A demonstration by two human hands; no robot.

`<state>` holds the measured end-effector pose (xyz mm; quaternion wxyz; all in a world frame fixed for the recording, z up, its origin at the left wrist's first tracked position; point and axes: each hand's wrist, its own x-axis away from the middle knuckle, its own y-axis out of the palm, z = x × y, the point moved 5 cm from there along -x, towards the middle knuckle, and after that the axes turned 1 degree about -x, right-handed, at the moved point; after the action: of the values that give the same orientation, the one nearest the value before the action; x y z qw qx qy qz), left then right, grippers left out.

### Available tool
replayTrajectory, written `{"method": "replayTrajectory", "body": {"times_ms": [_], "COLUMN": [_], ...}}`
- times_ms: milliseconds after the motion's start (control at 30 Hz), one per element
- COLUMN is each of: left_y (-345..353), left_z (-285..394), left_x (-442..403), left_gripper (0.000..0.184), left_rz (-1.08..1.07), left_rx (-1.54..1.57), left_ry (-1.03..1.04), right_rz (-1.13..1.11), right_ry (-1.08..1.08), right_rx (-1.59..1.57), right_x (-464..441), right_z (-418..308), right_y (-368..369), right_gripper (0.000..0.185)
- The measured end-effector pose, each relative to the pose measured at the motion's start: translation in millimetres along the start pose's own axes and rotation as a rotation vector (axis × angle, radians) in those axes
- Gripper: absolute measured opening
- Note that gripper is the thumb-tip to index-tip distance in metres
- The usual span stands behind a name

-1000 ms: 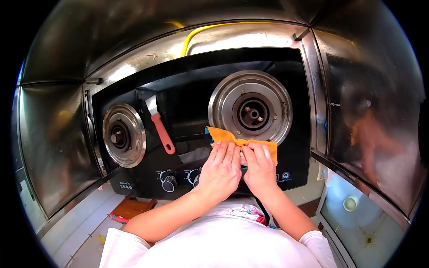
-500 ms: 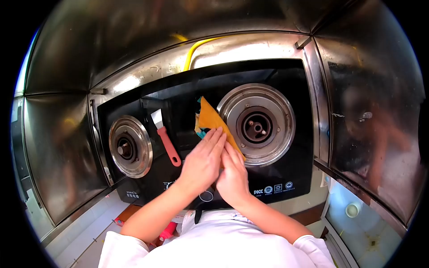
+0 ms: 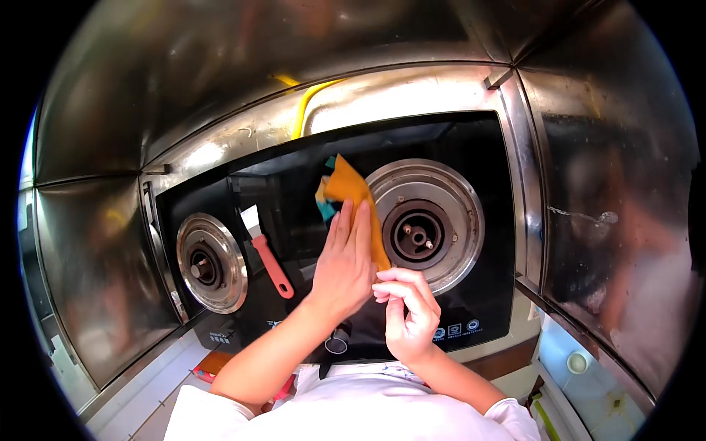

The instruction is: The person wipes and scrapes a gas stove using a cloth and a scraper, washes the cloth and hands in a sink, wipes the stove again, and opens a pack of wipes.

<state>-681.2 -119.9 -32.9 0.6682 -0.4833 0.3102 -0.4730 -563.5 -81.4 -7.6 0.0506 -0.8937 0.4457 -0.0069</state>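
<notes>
An orange-yellow cloth (image 3: 351, 184) with teal and tan parts at its left edge lies folded on the black glass gas stove (image 3: 294, 173), left of the large burner. My left hand (image 3: 344, 268) rests flat on it, fingers stretched out. At the cloth's lower corner is my right hand (image 3: 413, 312), its fingers curled in a pinch. Its fingertips meet that corner, though the exact grip is partly hidden. To the left lies a scraper (image 3: 271, 264) with a pink handle and a metal blade, touched by neither hand.
The large right burner (image 3: 467, 228) and smaller left burner (image 3: 235, 275) have metal rings and no grates on them. Steel panels (image 3: 610, 198) enclose the back and sides. A yellow hose (image 3: 301, 110) runs behind the stove. A control knob (image 3: 336, 344) sits at the front.
My right hand has come off its place beside the left on the cloth, moved down and right, and curled its fingers. My left hand stays flat on the cloth. The view has shifted slightly.
</notes>
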Motion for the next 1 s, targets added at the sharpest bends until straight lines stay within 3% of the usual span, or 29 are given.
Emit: {"method": "replayTrajectory", "body": {"times_ms": [133, 200, 400, 600, 867, 1000], "left_y": [-7, -6, -4, -7, -21, -18], "left_z": [-3, -7, -13, -10, 0, 7], "left_x": [-17, -6, 28, -7, -9, 7], "left_gripper": [0.066, 0.061, 0.046, 0.05, 0.055, 0.059], "left_rz": [0.003, 0.06, -0.011, 0.045, -0.04, 0.039], "left_rx": [0.056, 0.15, 0.237, 0.254, 0.087, 0.119], "left_ry": [0.078, 0.091, 0.041, 0.01, 0.054, -0.087], "right_rz": [-0.039, -0.125, -0.541, -0.454, -0.437, -0.478], "right_ry": [-0.036, -0.227, -0.395, -0.434, -0.453, -0.414], "right_rx": [0.135, 0.34, 0.722, 0.821, 0.886, 0.818], "right_x": [-20, -47, -90, -135, -150, -154], "right_z": [2, -8, 18, 23, 23, 30], "right_y": [-2, 8, 56, 54, 52, 50], "right_gripper": [0.031, 0.031, 0.035, 0.02, 0.027, 0.038]}}
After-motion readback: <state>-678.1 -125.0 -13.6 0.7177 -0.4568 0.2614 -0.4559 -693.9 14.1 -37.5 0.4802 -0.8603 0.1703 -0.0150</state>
